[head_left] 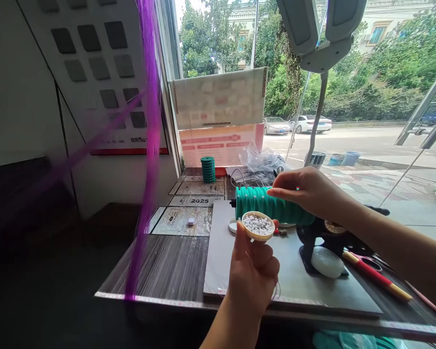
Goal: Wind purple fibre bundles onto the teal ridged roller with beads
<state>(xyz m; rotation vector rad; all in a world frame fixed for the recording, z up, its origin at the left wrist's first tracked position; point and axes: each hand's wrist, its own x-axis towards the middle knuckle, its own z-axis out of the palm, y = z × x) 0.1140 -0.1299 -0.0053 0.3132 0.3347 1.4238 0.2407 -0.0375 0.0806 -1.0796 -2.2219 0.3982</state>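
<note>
Fingers of my left hand (252,271) are wrapped round a small round dish (258,236), held up above the board. White bead-like bits (257,224) fill it. Just beyond the dish lies a ridged green roller (256,203) on a black stand (308,254), with a row of small white dots along its ridges. My right hand (303,191) reaches over the roller, thumb and forefinger pinched together near its top. Whatever the pinch holds is too small to make out. Behind the dish, a white ring (233,226) is partly hidden.
A grey board (218,271) lies under the stand. A white oval object (327,262) and a red-and-yellow handled tool (378,276) are at right. Farther back are a green ridged stack (208,170), clear plastic (263,160) and a lamp (325,53). Purple strands (150,131) hang at left.
</note>
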